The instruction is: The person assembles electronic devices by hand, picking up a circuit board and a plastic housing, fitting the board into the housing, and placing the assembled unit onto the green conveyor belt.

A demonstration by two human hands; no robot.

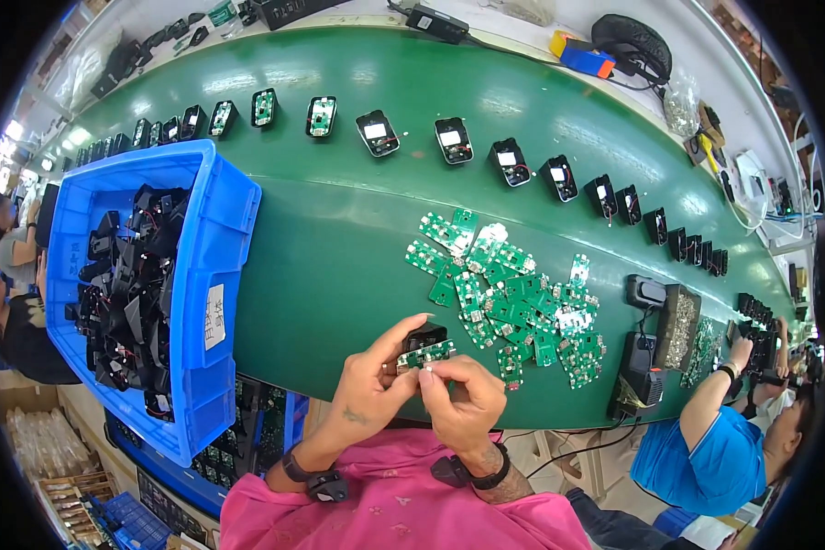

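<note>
Close to my body at the table's front edge, my left hand [374, 374] is closed round a small black plastic housing [423, 336]. A green circuit board [425, 355] sits tilted at the housing's open side. Thumb and fingers of my right hand [465, 398] pinch at the lower edge of this board; whether a wire is between them is too small to tell. Just right of my hands lies a loose pile of green circuit boards [525, 308], some overlapping.
A blue bin [228, 266] full of black housings [128, 302] stands at left. Across the green table [321, 238] runs a curved row of black housings [453, 140], some with boards. Right are a black device [642, 367] and a box [677, 321]; a co-worker [706, 449] sits beyond.
</note>
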